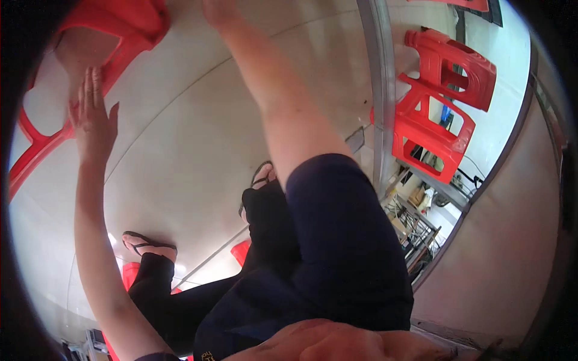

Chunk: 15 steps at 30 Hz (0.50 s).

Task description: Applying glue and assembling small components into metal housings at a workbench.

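My left hand (pixel 94 123) is at the left with its fingers stretched out and nearly together, the thumb apart. Its fingertips lie over or against the edge of a red plastic stool (pixel 123 18) at the upper left; whether they touch it I cannot tell. Nothing shows in this hand. My right arm reaches far forward, and only a little of my right hand (pixel 218 11) shows at the top edge. Its fingers are out of the picture, so what it holds or touches is hidden.
A grey metal post (pixel 380 90) stands to the right of my right arm. Beyond it are red plastic stools (pixel 460 72) and a cluttered rack (pixel 415 231). My feet in flip-flops (pixel 150 243) rest on the pale tiled floor (pixel 192 126). Red parts (pixel 241 251) show beneath my legs.
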Tool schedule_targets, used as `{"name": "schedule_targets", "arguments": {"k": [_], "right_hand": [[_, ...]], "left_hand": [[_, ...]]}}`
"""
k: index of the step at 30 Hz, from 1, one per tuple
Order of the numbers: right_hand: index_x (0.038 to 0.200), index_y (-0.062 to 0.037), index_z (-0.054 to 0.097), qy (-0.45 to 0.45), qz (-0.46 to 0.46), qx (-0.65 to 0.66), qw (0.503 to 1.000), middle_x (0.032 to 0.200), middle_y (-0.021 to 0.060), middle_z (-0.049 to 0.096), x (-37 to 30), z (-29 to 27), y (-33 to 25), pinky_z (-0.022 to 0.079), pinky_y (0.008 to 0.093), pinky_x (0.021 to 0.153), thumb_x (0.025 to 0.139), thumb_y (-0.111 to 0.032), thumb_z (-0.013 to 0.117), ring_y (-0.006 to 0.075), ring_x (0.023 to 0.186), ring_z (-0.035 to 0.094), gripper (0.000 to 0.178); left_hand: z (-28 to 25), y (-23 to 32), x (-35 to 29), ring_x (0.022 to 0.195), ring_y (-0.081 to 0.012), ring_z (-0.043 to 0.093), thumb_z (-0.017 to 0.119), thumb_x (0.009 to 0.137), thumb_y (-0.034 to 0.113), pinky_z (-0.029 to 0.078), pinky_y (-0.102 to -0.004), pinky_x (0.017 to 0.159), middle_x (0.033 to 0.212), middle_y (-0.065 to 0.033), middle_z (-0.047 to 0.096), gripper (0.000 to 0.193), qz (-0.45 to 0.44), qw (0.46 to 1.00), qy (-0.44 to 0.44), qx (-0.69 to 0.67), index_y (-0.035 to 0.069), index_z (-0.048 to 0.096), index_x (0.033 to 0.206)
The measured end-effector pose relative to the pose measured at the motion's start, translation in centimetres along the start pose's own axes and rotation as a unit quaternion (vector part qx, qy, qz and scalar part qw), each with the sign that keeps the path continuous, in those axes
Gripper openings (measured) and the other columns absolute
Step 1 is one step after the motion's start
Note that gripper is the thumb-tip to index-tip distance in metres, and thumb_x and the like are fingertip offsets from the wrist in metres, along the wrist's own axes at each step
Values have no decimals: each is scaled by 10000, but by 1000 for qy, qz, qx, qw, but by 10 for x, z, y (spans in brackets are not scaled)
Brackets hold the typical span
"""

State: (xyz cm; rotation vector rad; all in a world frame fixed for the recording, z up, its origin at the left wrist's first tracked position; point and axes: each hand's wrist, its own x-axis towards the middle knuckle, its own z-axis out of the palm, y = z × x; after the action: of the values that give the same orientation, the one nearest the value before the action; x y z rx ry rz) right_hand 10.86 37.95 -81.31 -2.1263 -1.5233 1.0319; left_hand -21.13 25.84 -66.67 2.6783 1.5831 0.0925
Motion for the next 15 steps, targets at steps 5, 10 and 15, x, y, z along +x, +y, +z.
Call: {"name": "schedule_targets", "arguments": {"k": [5, 10, 15], "right_hand": [[1007, -73, 607, 68, -212, -109, 969, 970, 151, 604, -141, -78, 55, 464, 417, 761, 776, -26, 518, 311, 883, 591, 252], [920, -82, 649, 126, -55, -237, 962, 916, 135, 611, -273, -150, 240, 459, 402, 767, 763, -42, 539, 318, 911, 562, 195], [980, -73, 629, 181, 230, -200, 935, 996, 160, 596, -387, -226, 371, 445, 378, 825, 756, -44, 528, 312, 956, 556, 248]], "left_hand": [[8, -8, -3, 1300, -194, 310, 568, 841, 289, 322, -467, 995, 1445, -22, 266, 702, 16, 998, 35, 40, 152, 190, 1417], [19, -16, -1, 1251, -231, 398, 541, 862, 373, 348, -552, 962, 1423, -19, 316, 657, 49, 995, 44, 76, 203, 221, 1410], [29, -16, 3, 1195, -265, 460, 538, 869, 376, 411, -491, 929, 1390, -89, 359, 658, 65, 994, 35, 84, 144, 229, 1402]]}}
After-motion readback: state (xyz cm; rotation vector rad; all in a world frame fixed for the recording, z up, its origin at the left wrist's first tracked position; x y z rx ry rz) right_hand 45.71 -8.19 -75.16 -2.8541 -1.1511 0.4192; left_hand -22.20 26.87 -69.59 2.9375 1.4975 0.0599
